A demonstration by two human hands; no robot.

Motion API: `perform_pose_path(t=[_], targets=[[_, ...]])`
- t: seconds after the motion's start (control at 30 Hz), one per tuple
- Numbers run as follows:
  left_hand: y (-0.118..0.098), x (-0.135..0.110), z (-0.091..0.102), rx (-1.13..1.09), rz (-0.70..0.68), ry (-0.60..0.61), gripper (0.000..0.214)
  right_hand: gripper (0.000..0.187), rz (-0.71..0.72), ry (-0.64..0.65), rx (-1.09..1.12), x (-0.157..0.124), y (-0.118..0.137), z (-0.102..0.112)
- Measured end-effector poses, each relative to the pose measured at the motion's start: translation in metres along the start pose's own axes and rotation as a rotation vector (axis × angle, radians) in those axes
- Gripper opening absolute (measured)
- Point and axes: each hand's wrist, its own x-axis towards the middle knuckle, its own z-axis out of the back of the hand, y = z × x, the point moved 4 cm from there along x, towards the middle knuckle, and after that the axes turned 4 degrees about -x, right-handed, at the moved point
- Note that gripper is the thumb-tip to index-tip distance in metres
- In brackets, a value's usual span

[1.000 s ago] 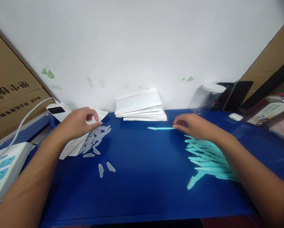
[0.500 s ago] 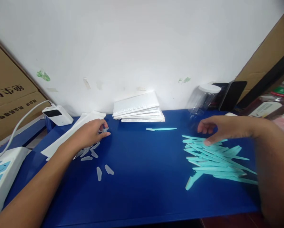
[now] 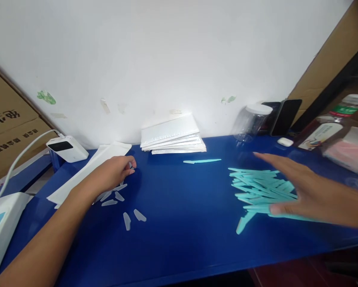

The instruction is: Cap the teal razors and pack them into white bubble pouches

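My left hand (image 3: pixel 117 169) is closed, with a small piece of translucent plastic blade cover showing between its curled fingers. Under and in front of it lie several more translucent blade covers (image 3: pixel 109 203), two of them apart from the others. My right hand (image 3: pixel 304 191) is spread wide, blurred by motion, over the right side of a heap of turquoise eyebrow razors (image 3: pixel 256 187). Its thumb is at the heap's lower edge; whether it touches cannot be seen. One single razor (image 3: pixel 202 161) lies by itself near the middle of the blue table (image 3: pixel 179 239).
A stack of white envelopes (image 3: pixel 169 133) leans by the wall. White paper sheets (image 3: pixel 74 183) lie beneath my left forearm, near a power bank (image 3: pixel 67 148) and a power strip (image 3: pixel 5 227). At the right stand a clear jar (image 3: pixel 250 123), phones (image 3: pixel 285 117) and a dark bottle (image 3: pixel 325 123).
My right hand has moved right and toward me, its fingers spreading wide over the razors. My left hand has curled in and shifted slightly. The view has turned a little to the right.
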Motion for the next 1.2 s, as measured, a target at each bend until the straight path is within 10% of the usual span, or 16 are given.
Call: perform_pose_path(t=[0.07, 0.27, 0.8, 0.97, 1.2], targets=[[-0.003, 0.0, -0.001, -0.003, -0.014, -0.006, 0.02, 0.145, 0.056, -0.102, -0.098, -0.026, 0.005, -0.02], [-0.01, 0.001, -0.002, 0.007, -0.029, -0.019, 0.022, 0.109, 0.001, -0.02, -0.117, -0.025, 0.014, -0.056], [-0.027, 0.0, -0.002, -0.039, -0.139, -0.178, 0.032, 0.088, 0.138, -0.11, 0.024, 0.076, 0.047, -0.031], [-0.048, -0.003, -0.009, -0.431, -0.147, -0.204, 0.034, 0.037, 0.391, 0.159, 0.123, 0.091, 0.085, -0.015], [-0.072, -0.007, -0.029, -0.909, -0.19, -0.002, 0.04, 0.017, 0.406, 0.335, 0.157, 0.117, 0.122, -0.018]])
